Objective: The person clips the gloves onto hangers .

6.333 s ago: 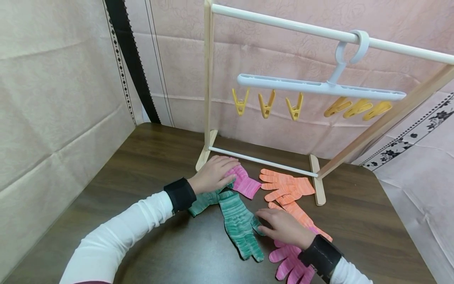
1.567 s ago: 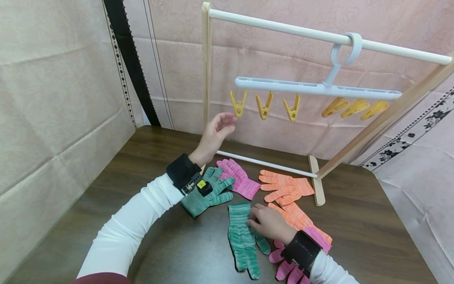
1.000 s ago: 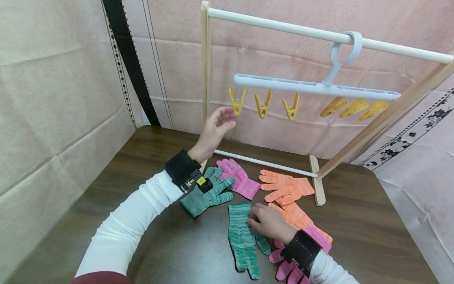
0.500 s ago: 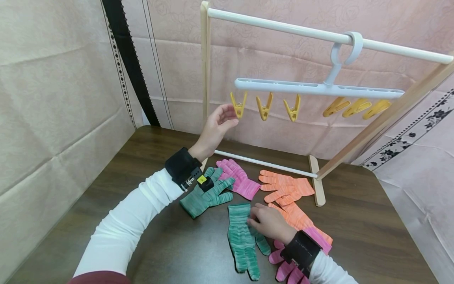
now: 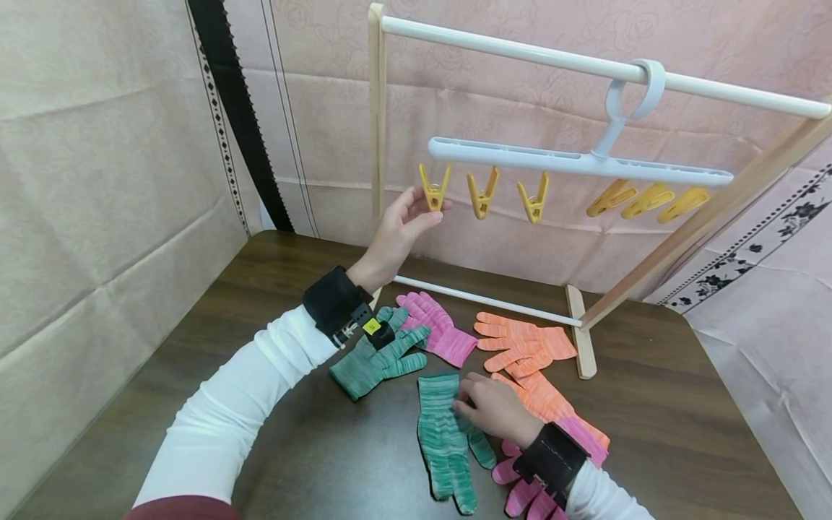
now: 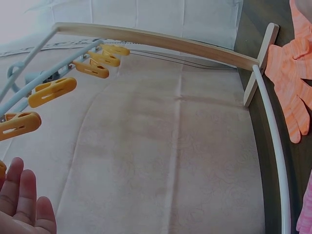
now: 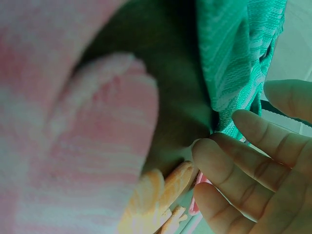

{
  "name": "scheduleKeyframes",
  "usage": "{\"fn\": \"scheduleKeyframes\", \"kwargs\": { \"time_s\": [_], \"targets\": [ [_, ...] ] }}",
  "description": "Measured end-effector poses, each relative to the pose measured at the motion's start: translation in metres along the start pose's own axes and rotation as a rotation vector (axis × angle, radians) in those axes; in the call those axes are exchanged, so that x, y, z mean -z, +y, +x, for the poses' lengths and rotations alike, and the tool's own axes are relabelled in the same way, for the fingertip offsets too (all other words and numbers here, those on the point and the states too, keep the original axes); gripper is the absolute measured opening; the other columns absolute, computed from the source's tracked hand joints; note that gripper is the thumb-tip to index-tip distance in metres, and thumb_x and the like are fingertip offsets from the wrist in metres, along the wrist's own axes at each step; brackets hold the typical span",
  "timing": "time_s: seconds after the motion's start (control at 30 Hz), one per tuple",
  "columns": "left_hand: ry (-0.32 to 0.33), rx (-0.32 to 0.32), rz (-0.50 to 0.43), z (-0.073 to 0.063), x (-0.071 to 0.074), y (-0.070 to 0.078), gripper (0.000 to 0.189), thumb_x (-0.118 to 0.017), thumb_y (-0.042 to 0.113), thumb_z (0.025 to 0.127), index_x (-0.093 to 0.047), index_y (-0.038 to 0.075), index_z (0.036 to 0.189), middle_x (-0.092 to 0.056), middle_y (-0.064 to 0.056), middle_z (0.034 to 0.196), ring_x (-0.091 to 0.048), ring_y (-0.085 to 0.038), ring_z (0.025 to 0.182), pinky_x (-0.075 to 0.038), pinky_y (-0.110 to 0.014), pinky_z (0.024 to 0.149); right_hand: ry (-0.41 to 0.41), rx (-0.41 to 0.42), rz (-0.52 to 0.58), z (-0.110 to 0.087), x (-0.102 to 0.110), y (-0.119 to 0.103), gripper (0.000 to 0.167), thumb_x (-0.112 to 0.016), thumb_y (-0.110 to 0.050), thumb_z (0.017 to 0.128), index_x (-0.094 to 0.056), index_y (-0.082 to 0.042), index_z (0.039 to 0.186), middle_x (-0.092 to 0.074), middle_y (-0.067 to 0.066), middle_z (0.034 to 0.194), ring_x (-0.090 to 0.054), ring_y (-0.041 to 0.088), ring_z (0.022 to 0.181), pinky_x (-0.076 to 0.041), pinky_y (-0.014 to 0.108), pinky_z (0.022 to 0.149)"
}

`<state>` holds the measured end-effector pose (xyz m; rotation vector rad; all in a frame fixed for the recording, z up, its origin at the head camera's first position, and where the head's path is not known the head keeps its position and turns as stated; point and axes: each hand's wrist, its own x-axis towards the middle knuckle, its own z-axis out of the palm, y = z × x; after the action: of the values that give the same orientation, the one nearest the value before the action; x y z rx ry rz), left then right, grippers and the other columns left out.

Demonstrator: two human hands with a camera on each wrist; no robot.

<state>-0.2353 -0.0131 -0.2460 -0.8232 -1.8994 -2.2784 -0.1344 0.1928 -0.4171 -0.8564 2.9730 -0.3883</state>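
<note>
In the head view my left hand is at the leftmost yellow clothespin, its thumb in front and fingers behind the lower end. In the left wrist view its fingers curve up beside the clothespin, mostly cut off by the frame. My right hand rests by a green glove, fingers loosely curled and holding nothing. A second green glove and a pink glove lie below my left arm. Orange gloves and another pink glove lie to the right.
A pale blue hanger with several yellow clothespins hangs from the white bar of a wooden rack. The rack's right post slants at the right. Its low white rod runs behind the gloves on the brown table.
My left hand has risen from the pink and green gloves to the leftmost clothespin, its thumb now closer in. The middle green glove has shifted nearer. Lately the right hand stays put.
</note>
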Motion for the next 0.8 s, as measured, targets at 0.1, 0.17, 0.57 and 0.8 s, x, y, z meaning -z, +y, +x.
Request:
{"fn": "scheduleKeyframes", "kwargs": {
  "time_s": [0.1,0.17,0.57,0.8],
  "targets": [
    [-0.002,-0.004,-0.008,0.001,-0.002,0.002,0.034,-0.044,0.005,0.089,-0.038,-0.004,0.122,-0.048,-0.027,0.118,-0.048,-0.023,0.111,-0.035,-0.031,0.099,0.004,-0.001,-0.002,0.000,0.000,0.000,0.013,-0.063,-0.026,0.080,-0.057,-0.017,0.072,-0.044,-0.010,0.068,-0.035,0.001,0.053,-0.030,0.017,0.047],
    [-0.004,-0.004,-0.018,0.001,-0.003,0.004,0.033,-0.044,0.005,0.090,-0.038,-0.005,0.121,-0.048,-0.028,0.117,-0.050,-0.023,0.109,-0.035,-0.031,0.099,0.008,-0.001,-0.002,0.000,0.000,0.000,0.013,-0.063,-0.026,0.079,-0.057,-0.017,0.071,-0.043,-0.010,0.067,-0.035,0.001,0.053,-0.029,0.016,0.047],
    [-0.020,-0.005,-0.025,-0.002,-0.009,0.011,0.035,-0.033,0.017,0.095,-0.040,-0.003,0.123,-0.052,-0.025,0.114,-0.054,-0.023,0.102,-0.039,-0.029,0.086,0.010,-0.001,0.007,0.000,0.000,-0.002,0.014,-0.064,-0.024,0.079,-0.056,-0.017,0.070,-0.043,-0.009,0.066,-0.035,0.001,0.053,-0.029,0.017,0.047],
    [-0.066,-0.037,-0.045,-0.005,-0.012,0.014,0.040,-0.023,0.020,0.097,-0.039,-0.005,0.123,-0.052,-0.024,0.109,-0.054,-0.011,0.093,-0.040,-0.025,0.082,0.003,-0.004,0.007,0.000,0.000,-0.002,0.014,-0.063,-0.025,0.080,-0.056,-0.017,0.070,-0.044,-0.008,0.067,-0.035,0.001,0.053,-0.030,0.017,0.047]
  ]
}}
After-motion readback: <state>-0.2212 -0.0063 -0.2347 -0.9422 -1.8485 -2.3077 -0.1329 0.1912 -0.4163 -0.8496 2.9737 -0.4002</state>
